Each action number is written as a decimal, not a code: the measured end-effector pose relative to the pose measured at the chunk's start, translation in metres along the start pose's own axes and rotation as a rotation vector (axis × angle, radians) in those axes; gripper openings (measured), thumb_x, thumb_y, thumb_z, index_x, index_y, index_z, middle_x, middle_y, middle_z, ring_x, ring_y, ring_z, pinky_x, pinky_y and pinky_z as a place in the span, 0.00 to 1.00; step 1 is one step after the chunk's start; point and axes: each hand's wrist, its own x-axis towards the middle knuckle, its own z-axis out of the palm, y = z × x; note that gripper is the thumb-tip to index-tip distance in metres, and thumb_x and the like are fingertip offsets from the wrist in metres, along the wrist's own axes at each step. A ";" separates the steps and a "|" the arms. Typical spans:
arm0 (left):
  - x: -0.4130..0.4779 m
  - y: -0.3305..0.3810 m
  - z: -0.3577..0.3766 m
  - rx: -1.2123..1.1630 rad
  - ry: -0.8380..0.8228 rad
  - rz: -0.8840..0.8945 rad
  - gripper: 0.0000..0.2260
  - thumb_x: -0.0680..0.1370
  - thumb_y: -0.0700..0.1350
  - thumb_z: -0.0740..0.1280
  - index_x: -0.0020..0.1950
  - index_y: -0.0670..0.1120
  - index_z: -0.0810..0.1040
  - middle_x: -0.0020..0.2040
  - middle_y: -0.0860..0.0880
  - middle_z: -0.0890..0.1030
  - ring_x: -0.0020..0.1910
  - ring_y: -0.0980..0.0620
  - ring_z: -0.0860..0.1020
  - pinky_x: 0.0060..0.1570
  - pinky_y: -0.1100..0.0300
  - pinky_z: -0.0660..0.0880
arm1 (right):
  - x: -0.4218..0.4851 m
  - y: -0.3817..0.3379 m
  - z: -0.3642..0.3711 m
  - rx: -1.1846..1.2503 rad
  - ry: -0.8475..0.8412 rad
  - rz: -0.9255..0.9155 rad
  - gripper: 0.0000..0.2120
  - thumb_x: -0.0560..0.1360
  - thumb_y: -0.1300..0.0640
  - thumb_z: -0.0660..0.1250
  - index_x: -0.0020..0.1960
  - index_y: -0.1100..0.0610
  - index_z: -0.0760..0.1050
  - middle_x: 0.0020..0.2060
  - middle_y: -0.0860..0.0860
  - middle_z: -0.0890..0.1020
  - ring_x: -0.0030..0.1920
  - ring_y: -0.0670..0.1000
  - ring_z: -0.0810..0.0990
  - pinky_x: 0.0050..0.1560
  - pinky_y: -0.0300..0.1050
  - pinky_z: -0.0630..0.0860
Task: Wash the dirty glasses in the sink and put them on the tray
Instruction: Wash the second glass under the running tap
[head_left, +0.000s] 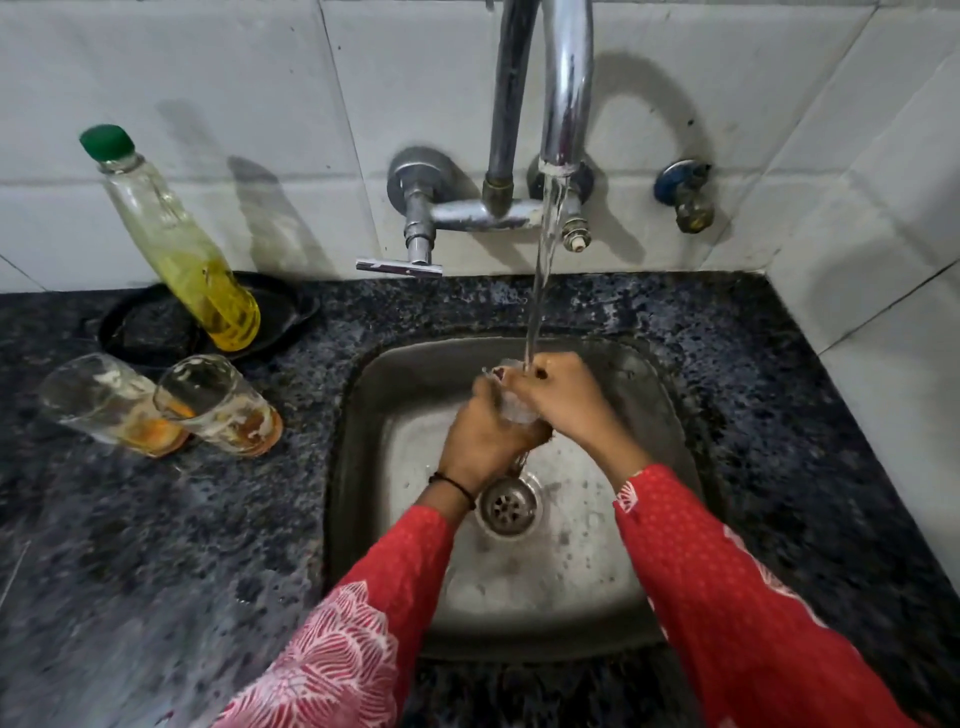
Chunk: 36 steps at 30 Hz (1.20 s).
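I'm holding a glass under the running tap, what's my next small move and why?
Probably turn the glass under the water so it rinses all round: the left hand and right hand both grip it, and suds lie in the sink.

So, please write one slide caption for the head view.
The left hand and right hand rinse a clear drinking glass under the chrome tap's stream; two dirty glasses wait on the speckled counter.

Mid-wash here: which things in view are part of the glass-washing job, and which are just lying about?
Job: glass, gripped by left hand and right hand under the running tap; sink; two dirty glasses on the counter; green-capped bottle, probably soap.
Lying about: black dish under the bottle; blue wall valve.
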 end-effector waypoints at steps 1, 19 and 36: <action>0.003 -0.001 -0.002 -0.046 -0.037 0.010 0.26 0.64 0.50 0.75 0.58 0.48 0.72 0.48 0.51 0.83 0.45 0.52 0.82 0.48 0.49 0.81 | -0.002 0.002 -0.001 0.103 -0.007 -0.020 0.16 0.73 0.58 0.69 0.28 0.53 0.71 0.24 0.46 0.74 0.25 0.40 0.71 0.31 0.37 0.68; 0.004 0.012 -0.029 -0.681 -0.565 -0.227 0.10 0.73 0.49 0.69 0.52 0.46 0.78 0.46 0.43 0.80 0.39 0.47 0.80 0.43 0.46 0.81 | 0.000 -0.005 0.000 0.524 0.066 0.131 0.12 0.74 0.58 0.69 0.42 0.68 0.79 0.33 0.63 0.77 0.33 0.53 0.74 0.33 0.47 0.71; 0.003 0.017 -0.010 -0.271 -0.310 0.000 0.06 0.70 0.39 0.71 0.45 0.46 0.77 0.37 0.48 0.79 0.30 0.56 0.77 0.34 0.59 0.76 | 0.000 0.007 0.009 0.424 0.159 0.057 0.14 0.76 0.59 0.66 0.38 0.71 0.77 0.26 0.53 0.75 0.27 0.45 0.69 0.29 0.39 0.67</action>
